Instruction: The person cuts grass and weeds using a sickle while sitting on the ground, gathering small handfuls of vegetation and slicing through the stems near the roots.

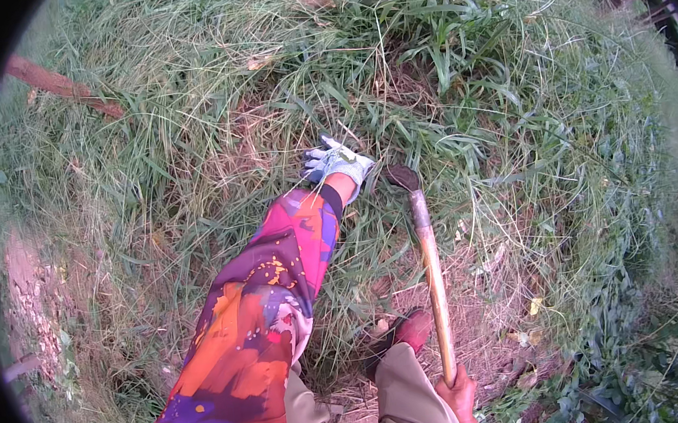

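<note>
My left hand (pixel 337 161), in a light knitted work glove with dark-coated fingers, reaches low into the long grass (pixel 271 138); its fingers are spread among the blades, with a few strands lying over the glove. Bare, my right hand (pixel 458 388) is closed around the lower end of a wooden handle. This belongs to a hand tool (pixel 435 282) with a metal socket and a dark metal head (pixel 403 177). The head rests in or just over the grass, a little right of my left hand. Grass hides part of the head, so its full shape cannot be told.
My red shoe (pixel 414 328) stands on dry, straw-covered ground. A reddish-brown branch (pixel 64 88) lies at the upper left, and a pale patch of bare soil (pixel 32 296) shows at the left. Leafy plants (pixel 610 356) grow at the lower right.
</note>
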`<state>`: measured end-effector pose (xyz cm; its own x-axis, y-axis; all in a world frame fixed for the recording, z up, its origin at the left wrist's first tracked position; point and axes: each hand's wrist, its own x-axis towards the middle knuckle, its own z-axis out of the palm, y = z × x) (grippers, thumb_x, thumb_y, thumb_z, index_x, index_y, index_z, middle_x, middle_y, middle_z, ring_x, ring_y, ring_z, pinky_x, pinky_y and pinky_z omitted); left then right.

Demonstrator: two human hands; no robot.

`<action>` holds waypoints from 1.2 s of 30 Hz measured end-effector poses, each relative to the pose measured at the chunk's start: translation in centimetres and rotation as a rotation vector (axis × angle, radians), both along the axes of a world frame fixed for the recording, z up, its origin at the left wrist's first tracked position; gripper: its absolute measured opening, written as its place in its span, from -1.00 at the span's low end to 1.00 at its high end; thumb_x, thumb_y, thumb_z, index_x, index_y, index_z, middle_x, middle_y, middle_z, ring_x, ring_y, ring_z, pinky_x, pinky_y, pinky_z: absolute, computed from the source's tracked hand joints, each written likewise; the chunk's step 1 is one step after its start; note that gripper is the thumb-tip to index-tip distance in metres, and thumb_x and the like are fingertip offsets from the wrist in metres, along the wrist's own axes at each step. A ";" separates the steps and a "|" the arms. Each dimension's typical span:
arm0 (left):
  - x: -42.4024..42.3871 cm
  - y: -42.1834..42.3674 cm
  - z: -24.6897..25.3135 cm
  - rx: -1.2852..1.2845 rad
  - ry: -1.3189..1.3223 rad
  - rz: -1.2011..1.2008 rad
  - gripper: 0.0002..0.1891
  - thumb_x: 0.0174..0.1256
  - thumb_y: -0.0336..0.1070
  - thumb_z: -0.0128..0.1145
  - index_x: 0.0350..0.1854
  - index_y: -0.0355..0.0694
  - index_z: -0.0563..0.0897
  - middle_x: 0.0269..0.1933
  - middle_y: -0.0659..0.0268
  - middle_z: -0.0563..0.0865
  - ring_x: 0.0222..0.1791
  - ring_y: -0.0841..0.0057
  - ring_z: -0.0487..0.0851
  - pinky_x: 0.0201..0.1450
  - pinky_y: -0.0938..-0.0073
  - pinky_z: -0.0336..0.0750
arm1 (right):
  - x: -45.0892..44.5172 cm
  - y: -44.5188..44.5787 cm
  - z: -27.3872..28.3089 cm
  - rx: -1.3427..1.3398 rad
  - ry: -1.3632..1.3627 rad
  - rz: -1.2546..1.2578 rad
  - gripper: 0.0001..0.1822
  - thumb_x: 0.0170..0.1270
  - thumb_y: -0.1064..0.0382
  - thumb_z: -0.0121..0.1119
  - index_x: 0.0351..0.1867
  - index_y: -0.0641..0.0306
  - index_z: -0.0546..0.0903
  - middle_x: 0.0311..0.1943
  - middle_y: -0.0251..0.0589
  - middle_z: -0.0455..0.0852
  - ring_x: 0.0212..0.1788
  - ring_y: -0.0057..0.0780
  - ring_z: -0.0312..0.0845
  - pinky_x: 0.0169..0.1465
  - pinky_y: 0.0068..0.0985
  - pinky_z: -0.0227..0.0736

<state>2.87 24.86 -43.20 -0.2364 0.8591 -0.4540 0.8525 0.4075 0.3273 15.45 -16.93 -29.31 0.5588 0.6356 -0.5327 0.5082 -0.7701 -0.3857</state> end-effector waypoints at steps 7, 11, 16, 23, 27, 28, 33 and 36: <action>-0.5 -1.9 -2.0 -0.010 0.100 -0.203 -0.02 -0.03 0.01 0.23 0.37 -0.36 -0.01 0.08 -0.14 0.48 -0.03 0.02 0.57 0.01 0.14 0.46 | 0.2 3.1 0.3 0.192 -0.085 -0.068 -0.81 -0.03 0.38 0.15 -0.54 0.38 0.35 -0.77 -0.08 0.37 -0.70 -0.57 0.26 -0.57 -0.38 0.30; -1.4 -2.3 -2.4 -0.021 0.143 -0.301 -0.04 0.00 -0.05 0.21 0.38 -0.34 -0.04 0.07 -0.14 0.49 -0.06 0.04 0.59 -0.02 0.12 0.47 | 0.1 7.0 -1.7 0.229 -0.089 0.057 -0.82 -0.01 0.35 0.16 -0.50 0.41 0.41 -0.75 -0.01 0.44 -0.71 -0.43 0.38 -0.53 -0.35 0.34; -6.3 -0.1 -0.4 -0.076 0.067 -0.451 -0.14 0.01 -0.35 0.06 0.37 -0.43 -0.09 -0.12 -0.09 0.63 -0.15 0.15 0.65 -0.10 0.23 0.53 | -0.3 8.6 -2.7 0.188 -0.049 0.023 -0.82 -0.01 0.34 0.14 -0.41 0.42 0.48 -0.70 0.02 0.49 -0.65 -0.38 0.45 -0.47 -0.35 0.39; -20.2 5.0 -2.1 0.090 0.180 -0.313 -0.50 -0.01 -0.08 0.16 0.02 -0.17 0.50 -0.02 0.02 0.61 -0.05 0.13 0.58 0.03 0.26 0.46 | -1.1 11.2 -2.7 0.228 0.190 -0.010 -0.85 0.00 0.37 0.14 -0.41 0.35 0.43 -0.72 0.03 0.48 -0.65 -0.25 0.55 -0.53 -0.33 0.39; -21.0 4.4 -5.4 0.040 -0.031 -0.135 -0.43 -0.11 0.03 0.25 -0.03 -0.20 0.56 -0.12 0.04 0.65 -0.11 0.13 0.61 -0.03 0.29 0.48 | -2.1 15.7 -4.4 0.177 0.189 0.185 -0.77 0.01 0.32 0.15 -0.34 0.38 0.41 -0.62 0.13 0.55 -0.52 0.03 0.56 -0.44 -0.24 0.42; -20.1 4.2 -4.9 -0.010 -0.099 -0.111 -0.41 -0.13 0.06 0.27 -0.03 -0.20 0.56 -0.14 0.06 0.67 -0.11 0.13 0.61 -0.04 0.30 0.48 | -2.4 17.3 -4.4 0.181 0.217 0.198 -0.76 0.01 0.32 0.16 -0.34 0.39 0.41 -0.60 0.16 0.56 -0.49 0.08 0.56 -0.41 -0.21 0.43; -14.4 2.0 0.5 0.102 0.175 -0.282 -0.55 0.10 0.00 0.15 -0.07 -0.23 0.53 -0.07 -0.02 0.63 -0.01 0.09 0.58 0.03 0.23 0.45 | -2.8 22.7 -8.4 0.175 -0.047 0.376 -0.73 0.03 0.31 0.18 -0.26 0.39 0.45 -0.51 0.21 0.60 -0.40 0.13 0.57 -0.38 -0.16 0.45; -16.4 2.0 2.2 0.058 0.203 -0.410 -0.56 0.11 0.00 0.13 -0.08 -0.23 0.54 -0.09 0.00 0.64 -0.07 0.10 0.60 0.04 0.22 0.45 | -1.1 18.6 -8.1 0.111 -0.005 0.399 -0.73 0.05 0.31 0.17 -0.22 0.38 0.48 -0.50 0.20 0.62 -0.40 0.13 0.58 -0.38 -0.17 0.48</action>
